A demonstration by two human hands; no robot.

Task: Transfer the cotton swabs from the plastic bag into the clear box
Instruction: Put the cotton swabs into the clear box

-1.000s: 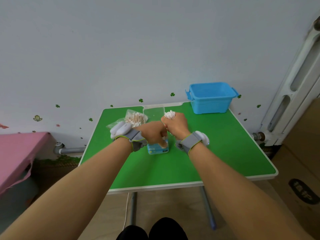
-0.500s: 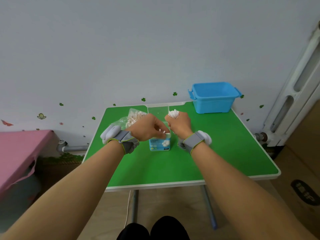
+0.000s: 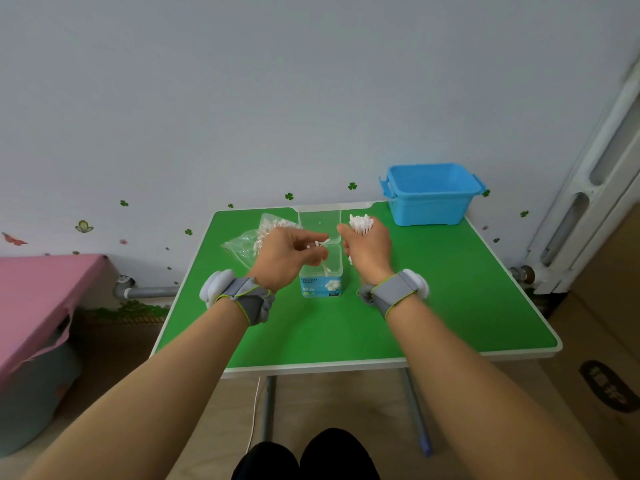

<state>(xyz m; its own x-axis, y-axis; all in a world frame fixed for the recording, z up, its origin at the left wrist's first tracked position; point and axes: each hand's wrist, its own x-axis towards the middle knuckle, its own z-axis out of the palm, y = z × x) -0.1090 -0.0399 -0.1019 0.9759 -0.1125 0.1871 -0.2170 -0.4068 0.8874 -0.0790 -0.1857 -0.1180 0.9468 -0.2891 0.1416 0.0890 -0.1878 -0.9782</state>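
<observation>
Left hand: the left hand (image 3: 287, 258) was closed in a pinch, thumb against curled fingers, on a few loose swabs (image 3: 321, 252) right over the open top of the clear box; one swab's lower end angled down into the box.
Right hand: the right hand (image 3: 367, 252) was clenched in a fist round a bundle of swabs (image 3: 361, 224), whose white tips stuck up out of the top of the fist; a few ends showed below the palm.
Hands to each other: they were near but apart, with the box's opening between them.
Clear box: the clear box (image 3: 322, 282) stood upright near the middle of the green table (image 3: 450, 306), a blue label on its front, just beyond the wrists.
Lid: the clear lid (image 3: 320, 220) stood open and upright behind the box.
Plastic bag: the plastic bag (image 3: 247, 242) lay on the table behind the left hand, partly hidden by it, with more swabs inside.
Inside the box: how many swabs it held could not be told.
Wrists: both carried grey wrist straps (image 3: 394, 292) with white pads.
Blue bin: the blue bin (image 3: 431, 195) sat at the table's far right corner, well apart from the hands.
</observation>
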